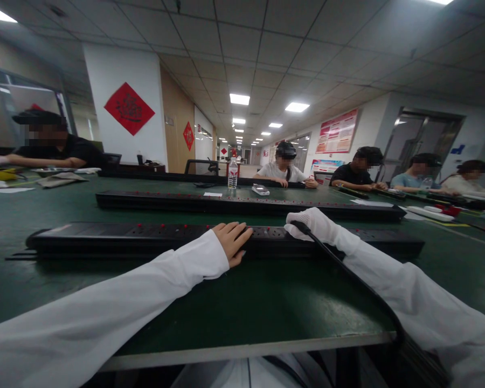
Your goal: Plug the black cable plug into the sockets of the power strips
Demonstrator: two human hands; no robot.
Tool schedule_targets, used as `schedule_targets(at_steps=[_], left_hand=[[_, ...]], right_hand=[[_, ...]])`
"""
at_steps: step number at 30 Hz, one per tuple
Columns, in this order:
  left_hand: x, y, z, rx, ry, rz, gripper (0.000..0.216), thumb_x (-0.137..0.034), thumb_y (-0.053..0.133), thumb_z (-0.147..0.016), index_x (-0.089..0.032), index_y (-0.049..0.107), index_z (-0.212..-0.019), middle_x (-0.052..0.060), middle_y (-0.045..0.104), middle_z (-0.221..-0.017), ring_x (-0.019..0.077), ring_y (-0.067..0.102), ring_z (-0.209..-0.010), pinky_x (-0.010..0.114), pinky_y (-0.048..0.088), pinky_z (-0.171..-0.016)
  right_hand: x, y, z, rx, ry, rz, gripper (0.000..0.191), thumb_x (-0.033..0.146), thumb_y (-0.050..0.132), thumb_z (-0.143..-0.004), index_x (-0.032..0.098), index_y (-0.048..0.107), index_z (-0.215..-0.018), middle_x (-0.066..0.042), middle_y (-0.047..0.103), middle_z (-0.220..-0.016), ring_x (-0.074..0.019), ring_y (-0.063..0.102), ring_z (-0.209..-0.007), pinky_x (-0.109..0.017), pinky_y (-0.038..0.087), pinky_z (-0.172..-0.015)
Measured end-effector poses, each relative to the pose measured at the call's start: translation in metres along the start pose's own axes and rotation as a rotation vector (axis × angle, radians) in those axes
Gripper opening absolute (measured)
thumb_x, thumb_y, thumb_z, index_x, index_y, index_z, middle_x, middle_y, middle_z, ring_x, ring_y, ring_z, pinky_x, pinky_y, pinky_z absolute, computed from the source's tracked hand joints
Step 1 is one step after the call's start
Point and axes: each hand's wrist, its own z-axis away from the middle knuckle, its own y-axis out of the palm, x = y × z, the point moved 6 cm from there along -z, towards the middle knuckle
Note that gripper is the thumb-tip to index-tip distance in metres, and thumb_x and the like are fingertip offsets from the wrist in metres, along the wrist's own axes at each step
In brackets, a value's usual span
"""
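Note:
A long black power strip (117, 237) with red switches lies across the green table in front of me. My left hand (232, 242) is bare and rests over the strip's middle, its fingers stretched to the right and a little apart. To the right, my right hand (313, 223), in a white glove, is closed around the black plug end (300, 227) of a thick cable, just above the strip's top face. Whether the plug touches a socket cannot be seen. The black cable (359, 280) runs from that hand down past the table's near edge.
A second long power strip (246, 203) lies parallel beyond the first. Behind it stand a water bottle (233, 173) and a small white device (261, 189). Co-workers sit at the far side and right; another person is at left. The table's near edge (258, 351) crosses below my arms.

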Motion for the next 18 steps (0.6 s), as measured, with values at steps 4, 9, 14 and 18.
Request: schedule_targets(at_steps=[4, 9, 14, 18], left_hand=[[0.0002, 0.0002, 0.0001, -0.012, -0.008, -0.005, 0.056, -0.031, 0.049, -0.075, -0.014, 0.039, -0.127, 0.014, 0.044, -0.128, 0.0295, 0.045, -0.110, 0.042, 0.040, -0.084], [-0.0004, 0.0015, 0.0001, -0.021, -0.007, -0.003, 0.055, -0.030, 0.049, -0.074, -0.014, 0.040, -0.126, 0.014, 0.045, -0.127, 0.0291, 0.045, -0.110, 0.042, 0.040, -0.084], [-0.0004, -0.0003, -0.0004, -0.005, -0.021, 0.005, 0.056, -0.031, 0.048, -0.075, -0.013, 0.039, -0.127, 0.014, 0.044, -0.128, 0.0296, 0.044, -0.111, 0.042, 0.040, -0.084], [-0.0007, -0.0004, -0.0004, -0.009, -0.014, 0.003, 0.055, -0.030, 0.048, -0.074, -0.013, 0.040, -0.126, 0.014, 0.044, -0.128, 0.0290, 0.045, -0.110, 0.042, 0.040, -0.085]], right_hand=[[-0.0002, -0.0002, 0.0001, -0.013, -0.009, 0.009, 0.029, 0.040, 0.040, -0.081, 0.020, 0.056, -0.067, 0.002, 0.054, -0.049, -0.0070, 0.045, -0.045, -0.020, 0.026, -0.048], [-0.0004, 0.0009, 0.0007, -0.008, -0.026, 0.016, 0.028, 0.039, 0.041, -0.081, 0.020, 0.056, -0.068, 0.002, 0.055, -0.051, -0.0070, 0.046, -0.046, -0.020, 0.028, -0.049], [-0.0002, -0.0006, 0.0006, -0.030, -0.003, 0.013, 0.028, 0.039, 0.041, -0.080, 0.020, 0.056, -0.066, 0.002, 0.052, -0.049, -0.0067, 0.044, -0.045, -0.019, 0.027, -0.048], [0.0009, -0.0019, 0.0003, -0.025, -0.002, 0.008, 0.029, 0.039, 0.041, -0.080, 0.020, 0.055, -0.065, 0.002, 0.052, -0.048, -0.0064, 0.043, -0.043, -0.019, 0.027, -0.047]])
